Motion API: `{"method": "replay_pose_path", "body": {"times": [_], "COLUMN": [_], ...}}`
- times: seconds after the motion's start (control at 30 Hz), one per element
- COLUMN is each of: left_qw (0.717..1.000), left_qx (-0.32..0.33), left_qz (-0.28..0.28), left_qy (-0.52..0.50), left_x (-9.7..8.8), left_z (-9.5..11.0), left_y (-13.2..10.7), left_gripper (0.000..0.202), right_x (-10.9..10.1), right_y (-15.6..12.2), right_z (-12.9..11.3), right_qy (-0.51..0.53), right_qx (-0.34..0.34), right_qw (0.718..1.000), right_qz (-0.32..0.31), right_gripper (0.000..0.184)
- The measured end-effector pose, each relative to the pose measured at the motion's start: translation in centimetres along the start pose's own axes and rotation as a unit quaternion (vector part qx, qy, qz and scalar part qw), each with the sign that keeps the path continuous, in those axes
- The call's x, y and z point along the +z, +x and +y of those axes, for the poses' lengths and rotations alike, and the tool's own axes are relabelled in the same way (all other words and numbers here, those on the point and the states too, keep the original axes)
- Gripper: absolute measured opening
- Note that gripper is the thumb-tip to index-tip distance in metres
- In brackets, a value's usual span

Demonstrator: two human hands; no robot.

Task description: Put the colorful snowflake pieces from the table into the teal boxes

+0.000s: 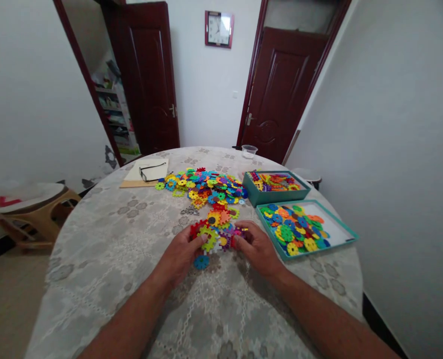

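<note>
Left hand (pixel 180 254) and right hand (pixel 256 247) both clamp a cluster of interlocked plastic gear discs (pixel 217 234) on the counter (pixel 105 249).

Soft, even daylight fills the room, bright on the white walls and pale on the table (pixel 105 249). Glare whitens part of the clock (pixel 219 29) face at twelve o'clock. Faint shadows lie under the left hand (pixel 180 255) and right hand (pixel 259 248). The wide lens bends the door (pixel 281 92) frames outward and stretches the forearms at six o'clock. Edges at nine and three o'clock look smeared; small pieces at centre are slightly soft.
</note>
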State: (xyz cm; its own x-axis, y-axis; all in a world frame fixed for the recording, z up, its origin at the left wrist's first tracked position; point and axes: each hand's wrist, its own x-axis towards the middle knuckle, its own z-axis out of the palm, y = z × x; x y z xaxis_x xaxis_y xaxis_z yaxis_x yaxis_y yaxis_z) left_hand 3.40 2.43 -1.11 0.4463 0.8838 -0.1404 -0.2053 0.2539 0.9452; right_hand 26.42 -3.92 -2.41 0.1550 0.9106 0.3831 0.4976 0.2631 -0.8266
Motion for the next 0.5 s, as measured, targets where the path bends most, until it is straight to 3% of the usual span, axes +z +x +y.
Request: {"method": "replay_pose_path", "body": {"times": [0.13,0.33,0.5], "left_qw": [0.998,0.992,0.985], "left_qx": [0.009,0.01,0.018], "left_qz": [0.027,0.037,0.056], "left_qy": [0.063,0.117,0.163], "left_x": [-0.7,-1.0,-1.1], "left_z": [0.4,1.5,1.6], "left_y": [0.1,-0.3,-0.2], "left_gripper": [0.05,0.052,0.05], "right_x": [-0.9,-2.1,-2.6], "right_y": [0.4,1.5,1.7], "right_z": [0.1,-0.8,0.1], "right_qy": [0.056,0.135,0.11], "right_qx": [0.068,0.106,0.096], "right_qw": [0.996,0.983,0.986], "right_qz": [0.03,0.07,0.083], "right_gripper": [0.04,0.057,0.052]}}
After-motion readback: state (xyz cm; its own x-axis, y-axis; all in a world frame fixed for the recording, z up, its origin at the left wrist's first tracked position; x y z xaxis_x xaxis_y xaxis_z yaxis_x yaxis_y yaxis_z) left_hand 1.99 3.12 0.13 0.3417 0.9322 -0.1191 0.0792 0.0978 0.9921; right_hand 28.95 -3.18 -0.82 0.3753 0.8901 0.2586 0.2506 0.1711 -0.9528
